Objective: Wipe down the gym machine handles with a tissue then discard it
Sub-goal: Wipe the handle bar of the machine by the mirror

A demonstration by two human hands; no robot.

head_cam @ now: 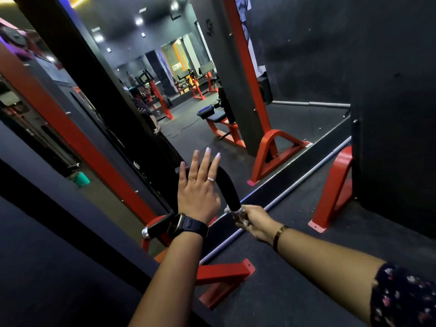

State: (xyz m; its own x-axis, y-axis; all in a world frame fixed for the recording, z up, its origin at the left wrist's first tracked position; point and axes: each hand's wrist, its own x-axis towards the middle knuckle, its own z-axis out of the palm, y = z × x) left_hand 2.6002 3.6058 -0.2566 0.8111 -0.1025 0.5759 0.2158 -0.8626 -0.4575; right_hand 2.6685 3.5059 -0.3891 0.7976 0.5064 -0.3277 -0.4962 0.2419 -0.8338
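Observation:
A curved black bar handle (227,185) with chrome ends hangs in front of me in the head view. My left hand (198,185) lies flat over its middle with the fingers straight and spread. My right hand (256,223) grips the right chrome end of the bar through a crumpled white tissue (238,212), which peeks out around the fingers. The bar's left chrome end (146,232) sticks out past my left wrist, below the watch.
A large wall mirror (188,102) stands straight ahead, reflecting benches and red machines. Red frame feet (332,192) of the machine rest on the dark rubber floor to the right and below my arms. A black column (396,114) rises at the right.

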